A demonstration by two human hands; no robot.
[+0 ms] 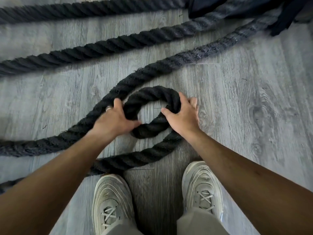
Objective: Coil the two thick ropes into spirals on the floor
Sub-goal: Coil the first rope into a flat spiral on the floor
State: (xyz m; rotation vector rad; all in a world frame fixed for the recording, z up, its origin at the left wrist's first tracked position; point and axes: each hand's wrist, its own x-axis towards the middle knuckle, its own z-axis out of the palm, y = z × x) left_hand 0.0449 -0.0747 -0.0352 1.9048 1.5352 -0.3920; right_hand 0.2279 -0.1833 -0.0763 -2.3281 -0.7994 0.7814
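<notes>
A thick black twisted rope (152, 95) lies on the grey wood floor (237, 99) and curls into one small tight loop in front of my feet. My left hand (116, 119) grips the loop's left side, thumb inside the ring. My right hand (183, 114) clasps the loop's right side, fingers over the top and thumb in the hole. From the loop the rope runs out to the upper right and back along the lower left. Two more black rope lengths (108, 46) stretch across the floor beyond it.
My two grey sneakers (111, 200) stand just behind the loop, the left toe touching the rope's outer run. A dark bag or strap bundle (254, 7) sits at the top right where the ropes lead.
</notes>
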